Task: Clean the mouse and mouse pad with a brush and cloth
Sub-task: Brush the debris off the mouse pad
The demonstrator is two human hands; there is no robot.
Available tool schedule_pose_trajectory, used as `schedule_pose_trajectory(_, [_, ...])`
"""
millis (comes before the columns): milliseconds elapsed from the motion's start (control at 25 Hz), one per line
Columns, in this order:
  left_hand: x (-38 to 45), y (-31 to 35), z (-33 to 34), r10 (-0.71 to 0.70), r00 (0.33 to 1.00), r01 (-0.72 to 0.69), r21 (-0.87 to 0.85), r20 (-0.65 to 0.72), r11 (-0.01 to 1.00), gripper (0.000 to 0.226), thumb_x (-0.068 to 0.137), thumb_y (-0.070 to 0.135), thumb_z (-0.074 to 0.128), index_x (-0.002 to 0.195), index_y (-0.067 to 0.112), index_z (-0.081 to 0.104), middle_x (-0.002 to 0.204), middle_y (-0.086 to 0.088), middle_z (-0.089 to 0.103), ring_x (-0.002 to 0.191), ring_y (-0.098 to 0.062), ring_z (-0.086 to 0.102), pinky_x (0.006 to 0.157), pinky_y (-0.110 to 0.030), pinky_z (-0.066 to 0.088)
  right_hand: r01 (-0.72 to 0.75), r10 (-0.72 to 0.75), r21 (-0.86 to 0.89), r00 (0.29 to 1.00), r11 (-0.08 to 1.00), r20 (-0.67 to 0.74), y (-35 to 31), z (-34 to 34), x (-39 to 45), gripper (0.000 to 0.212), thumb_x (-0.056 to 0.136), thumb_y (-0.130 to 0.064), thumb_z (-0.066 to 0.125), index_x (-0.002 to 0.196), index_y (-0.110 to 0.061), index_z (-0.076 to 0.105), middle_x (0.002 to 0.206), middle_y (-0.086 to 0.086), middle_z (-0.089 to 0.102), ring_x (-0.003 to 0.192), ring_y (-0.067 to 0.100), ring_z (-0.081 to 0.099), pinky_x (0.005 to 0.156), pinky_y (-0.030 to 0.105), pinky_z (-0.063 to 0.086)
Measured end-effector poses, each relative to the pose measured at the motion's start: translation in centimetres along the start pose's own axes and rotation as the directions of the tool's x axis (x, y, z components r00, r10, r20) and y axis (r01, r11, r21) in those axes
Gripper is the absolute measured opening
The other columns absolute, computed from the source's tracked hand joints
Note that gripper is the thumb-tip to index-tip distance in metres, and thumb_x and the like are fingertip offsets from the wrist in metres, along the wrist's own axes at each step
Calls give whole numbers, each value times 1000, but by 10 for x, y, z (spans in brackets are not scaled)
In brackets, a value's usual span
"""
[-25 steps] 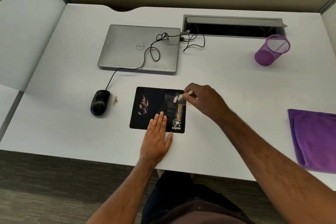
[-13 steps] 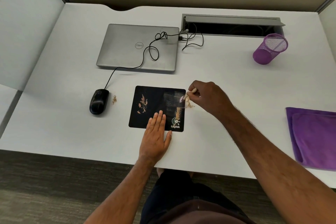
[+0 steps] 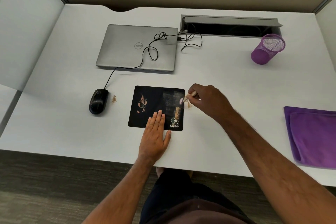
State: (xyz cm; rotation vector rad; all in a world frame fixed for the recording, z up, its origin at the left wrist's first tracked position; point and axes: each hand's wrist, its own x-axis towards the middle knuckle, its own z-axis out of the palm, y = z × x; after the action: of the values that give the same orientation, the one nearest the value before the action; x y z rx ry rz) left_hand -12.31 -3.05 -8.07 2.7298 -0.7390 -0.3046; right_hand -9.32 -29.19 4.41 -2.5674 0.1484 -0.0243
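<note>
Brushing is our step: left hand flat on the pad, right hand pinching the brush; next we sweep off the crumbs.

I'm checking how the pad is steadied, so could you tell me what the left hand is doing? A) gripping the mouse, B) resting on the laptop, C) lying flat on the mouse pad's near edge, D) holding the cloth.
C: the left hand lies flat, fingers straight, on the near edge of the mouse pad, while the right hand holds the brush.
</note>
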Motion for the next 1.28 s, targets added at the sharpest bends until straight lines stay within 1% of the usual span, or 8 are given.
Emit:
schedule_pose_trajectory(160, [0,0,0,4,1000,-3,12,-9,1000,72,107,52,25,165,11,11,174,-3,2,160,-14,-5,131,-39,6,51,-53,26,994,998,90,-13,15,-7,20,98,-37,67,109,-20,67,90,3,75,72,20,63,62,31,48])
schedule_pose_trajectory(400, [1,-1,1,6,1000,-6,28,11,1000,72,108,53,23,165,11,9,174,-4,0,160,-14,-6,131,-40,5,65,-49,-198,995,978,82,-4,8,-14,22,95,-32,66,110,-17,70,91,10,75,81,32,69,68,34,49])
schedule_pose_trajectory(520, [0,0,-1,4,1000,-4,27,24,1000,73,107,54,20,165,11,8,174,-3,-2,160,-14,-8,131,-39,3,77,-73,-120,997,990,34,-5,1,-11,18,95,-32,69,106,-17,69,89,6,76,77,28,69,64,31,49])
schedule_pose_trajectory(680, [-1,2,-5,6,999,-7,21,39,1000,75,105,56,15,165,11,6,174,-4,-4,160,-16,-8,131,-39,1,86,-85,-10,995,996,49,-15,8,-13,19,98,-36,67,108,-20,67,87,4,74,69,18,57,58,27,38])
schedule_pose_trajectory(800, [-1,3,-7,12,999,-12,15,52,1000,76,105,56,12,164,11,5,173,-4,-5,160,-16,-9,131,-39,1,51,-48,-23,993,998,109,-12,13,-18,21,98,-34,67,110,-17,68,91,6,74,73,21,60,63,30,43])
schedule_pose_trajectory(960, [-1,4,-9,10,998,-11,9,58,1000,76,104,58,10,164,12,2,173,-4,-7,160,-17,-10,131,-39,-1,-6,13,-132,998,991,56,-2,6,-21,18,93,-32,69,104,-17,70,89,7,74,81,29,68,65,31,45])
schedule_pose_trajectory(1080, [-2,4,-9,10,998,-11,24,64,1000,77,103,59,8,164,12,0,173,-3,-8,159,-16,-12,131,-38,-2,21,-20,-34,1000,999,12,-8,4,-22,16,94,-34,70,102,-19,69,86,3,75,75,24,67,63,33,51])
schedule_pose_trajectory(1280, [-1,5,-9,15,999,-17,34,52,999,76,105,56,12,164,10,5,173,-5,-4,160,-17,-9,131,-39,-1,88,-90,23,992,996,91,-22,20,-27,21,97,-36,68,109,-19,69,90,5,75,71,19,60,59,28,39])
